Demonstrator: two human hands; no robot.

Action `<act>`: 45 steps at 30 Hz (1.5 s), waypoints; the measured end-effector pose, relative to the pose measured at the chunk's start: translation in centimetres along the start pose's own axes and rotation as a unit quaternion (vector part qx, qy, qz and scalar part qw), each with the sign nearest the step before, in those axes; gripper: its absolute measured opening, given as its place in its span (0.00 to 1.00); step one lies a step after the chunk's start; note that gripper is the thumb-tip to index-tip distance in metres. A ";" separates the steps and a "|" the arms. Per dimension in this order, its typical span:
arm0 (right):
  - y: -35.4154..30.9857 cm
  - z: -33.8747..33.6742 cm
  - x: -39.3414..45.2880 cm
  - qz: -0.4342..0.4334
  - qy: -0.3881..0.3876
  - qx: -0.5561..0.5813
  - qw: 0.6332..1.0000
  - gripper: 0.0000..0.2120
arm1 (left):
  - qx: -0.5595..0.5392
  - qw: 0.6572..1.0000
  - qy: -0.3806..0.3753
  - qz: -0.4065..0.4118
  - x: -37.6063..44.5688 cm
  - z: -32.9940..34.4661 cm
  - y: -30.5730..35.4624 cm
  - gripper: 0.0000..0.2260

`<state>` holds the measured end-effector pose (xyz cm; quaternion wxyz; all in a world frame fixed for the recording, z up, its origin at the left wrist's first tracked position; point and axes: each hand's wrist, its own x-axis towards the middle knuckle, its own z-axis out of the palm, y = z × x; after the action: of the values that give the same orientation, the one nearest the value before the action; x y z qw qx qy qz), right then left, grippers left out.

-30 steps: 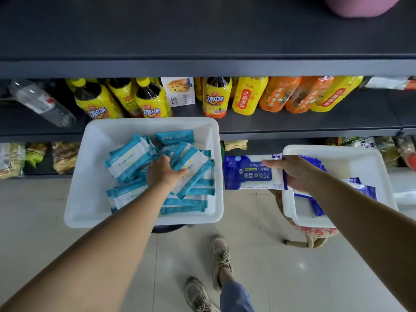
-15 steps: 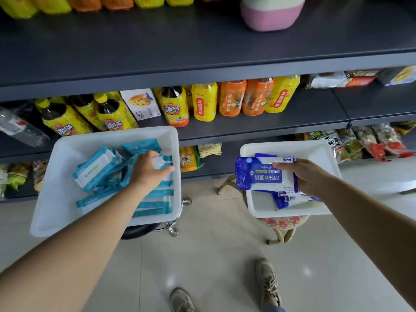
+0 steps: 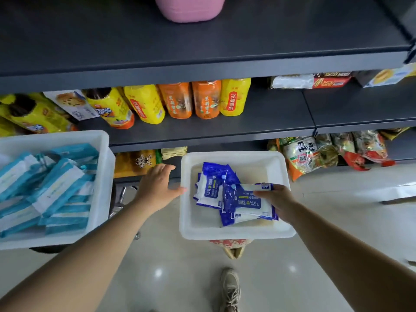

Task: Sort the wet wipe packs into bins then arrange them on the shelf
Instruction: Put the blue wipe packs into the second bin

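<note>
Two white bins sit in front of the shelves. The left bin (image 3: 102,188) holds several light-blue and white wipe packs (image 3: 58,183). The right bin (image 3: 186,212) holds dark-blue wipe packs (image 3: 210,188). My right hand (image 3: 278,202) is inside the right bin, gripping a dark-blue 75% wipe pack (image 3: 244,202) that lies on the others. My left hand (image 3: 157,186) hovers with fingers spread between the two bins, its fingertips at the right bin's left rim, holding nothing.
Dark shelves (image 3: 202,64) rise behind the bins. Yellow and orange drink bottles (image 3: 191,100) stand on the middle shelf, snack bags (image 3: 326,152) on the bottom one. A pink tub (image 3: 190,7) sits on the top shelf. My shoe (image 3: 229,289) is on the tiled floor.
My left hand left the light-blue packs and moved right to the right bin's rim. My right hand carried the dark-blue pack down into the right bin. The view shifted right.
</note>
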<state>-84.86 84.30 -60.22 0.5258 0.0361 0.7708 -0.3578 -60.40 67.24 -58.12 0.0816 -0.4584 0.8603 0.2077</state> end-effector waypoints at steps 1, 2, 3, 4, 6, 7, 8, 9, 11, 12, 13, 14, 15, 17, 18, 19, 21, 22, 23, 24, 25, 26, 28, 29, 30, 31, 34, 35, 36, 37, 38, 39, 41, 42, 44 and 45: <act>0.3 -0.1 1.0 -0.017 0.006 -0.027 0.999 0.12 | 0.006 1.000 -0.012 -0.004 0.4 0.9 0.4 0.33; 0.6 0.0 1.8 -0.038 0.008 -0.062 0.997 0.12 | 0.012 1.000 -0.020 -0.007 0.7 1.7 0.7 0.33; 0.9 0.1 2.5 -0.061 0.009 -0.103 0.993 0.12 | 0.019 0.999 -0.025 -0.009 0.9 2.4 1.0 0.33; 1.1 0.1 3.2 -0.087 0.014 -0.148 0.985 0.12 | 0.027 0.999 -0.028 -0.009 1.1 3.0 1.3 0.33; 1.7 0.4 4.5 -0.137 0.034 -0.227 0.964 0.13 | 0.035 0.999 -0.031 -0.012 1.5 4.1 1.7 0.33; 2.1 0.4 5.0 -0.155 0.047 -0.257 0.953 0.14 | 0.035 0.999 -0.035 -0.013 1.7 4.5 2.0 0.33; 2.4 0.5 5.5 -0.166 0.057 -0.280 0.944 0.14 | 0.036 0.998 -0.041 -0.014 1.9 4.8 2.2 0.33; 2.7 0.5 5.8 -0.175 0.067 -0.298 0.936 0.15 | 0.040 0.998 -0.046 -0.014 2.0 5.1 2.3 0.33; 3.0 0.3 6.4 -0.202 0.088 -0.340 0.914 0.17 | 0.050 0.997 -0.050 -0.014 2.2 5.6 2.5 0.33; 3.1 0.2 6.5 -0.220 0.098 -0.363 0.900 0.18 | 0.054 0.997 -0.053 -0.015 2.3 5.8 2.6 0.33; 3.0 0.0 6.5 -0.235 0.105 -0.388 0.885 0.20 | 0.056 0.997 -0.055 -0.018 2.3 5.9 2.6 0.33; 3.0 -0.1 6.4 -0.249 0.109 -0.414 0.869 0.22 | 0.057 0.997 -0.055 -0.021 2.3 5.8 2.7 0.33; 2.8 -0.1 6.3 -0.261 0.111 -0.438 0.853 0.23 | 0.059 0.997 -0.054 -0.021 2.2 5.8 2.7 0.33; 2.4 -0.1 5.7 -0.290 0.110 -0.476 0.823 0.24 | 0.064 0.997 -0.049 -0.018 1.9 5.4 2.9 0.33; 2.0 0.0 5.3 -0.306 0.107 -0.492 0.808 0.24 | 0.066 0.997 -0.044 -0.016 1.7 5.0 3.0 0.33; 1.6 0.1 4.8 -0.320 0.103 -0.508 0.793 0.24 | 0.066 0.997 -0.038 -0.016 1.5 4.6 3.1 0.33; 0.6 0.5 3.4 -0.344 0.099 -0.536 0.765 0.25 | 0.069 0.997 -0.027 -0.014 1.0 3.5 3.1 0.33; 0.1 0.7 2.5 -0.356 0.100 -0.549 0.750 0.25 | 0.072 0.997 -0.023 -0.010 0.6 2.9 3.1 0.33; -0.5 1.0 1.4 -0.372 0.103 -0.559 0.734 0.25 | 0.079 0.997 -0.021 -0.005 0.2 2.2 3.0 0.32; -1.2 1.3 0.3 -0.387 0.105 -0.568 0.719 0.26 | 0.093 0.995 -0.020 0.002 -0.2 1.5 2.9 0.31; -1.8 1.6 -0.9 -0.401 0.107 -0.576 0.705 0.26 | 0.110 0.994 -0.019 0.009 -0.7 0.7 2.8 0.31; -2.5 1.9 -2.3 -0.413 0.109 -0.582 0.692 0.27 | 0.123 0.992 -0.015 0.014 -1.2 -0.3 2.8 0.30; -4.1 2.3 -5.6 -0.430 0.116 -0.589 0.674 0.29 | 0.131 0.991 -0.001 0.022 -2.2 -2.7 3.0 0.29; -5.0 2.3 -7.5 -0.437 0.122 -0.591 0.667 0.30 | 0.129 0.991 0.008 0.026 -2.8 -4.2 3.2 0.29; -5.8 2.3 -9.5 -0.444 0.129 -0.590 0.662 0.30 | 0.127 0.991 0.019 0.032 -3.4 -5.9 3.5 0.30; -6.7 2.2 -11.7 -0.451 0.136 -0.588 0.658 0.31 | 0.125 0.991 0.031 0.039 -4.2 -7.8 3.7 0.30; -9.2 1.8 -18.6 -0.470 0.158 -0.578 0.648 0.33 | 0.120 0.989 0.065 0.058 -7.3 -13.9 4.1 0.32; -10.1 1.7 -20.9 -0.479 0.168 -0.572 0.644 0.33 | 0.119 0.988 0.080 0.061 -8.5 -16.0 4.2 0.31; -10.9 1.6 -23.3 -0.491 0.180 -0.566 0.637 0.33 | 0.119 0.986 0.097 0.062 -9.7 -18.1 4.2 0.31; -11.8 1.6 -25.7 -0.504 0.193 -0.557 0.631 0.32 | 0.117 0.985 0.113 0.061 -10.9 -20.2 4.3 0.31; -12.7 1.7 -28.1 -0.519 0.204 -0.545 0.626 0.32 | 0.115 0.983 0.128 0.061 -12.0 -22.1 4.3 0.31; -13.7 1.8 -30.5 -0.533 0.213 -0.532 0.622 0.32 | 0.115 0.981 0.141 0.062 -13.1 -24.0 4.4 0.31; -15.7 2.2 -35.2 -0.552 0.228 -0.517 0.613 0.31 | 0.114 0.978 0.160 0.068 -15.1 -27.4 4.7 0.32; -16.7 2.4 -37.4 -0.561 0.237 -0.514 0.604 0.31 | 0.112 0.976 0.171 0.073 -16.1 -29.1 4.9 0.33; -18.6 2.6 -41.5 -0.580 0.259 -0.510 0.581 0.31 | 0.108 0.970 0.201 0.080 -18.1 -32.7 5.3 0.33; -19.6 2.6 -43.4 -0.586 0.272 -0.506 0.571 0.31 | 0.107 0.966 0.217 0.085 -18.9 -34.6 5.4 0.32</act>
<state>-72.04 82.12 -14.36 -0.1008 -0.6002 0.7854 -0.1125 -52.39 69.22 -19.20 -0.0765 -0.4062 0.9105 0.0158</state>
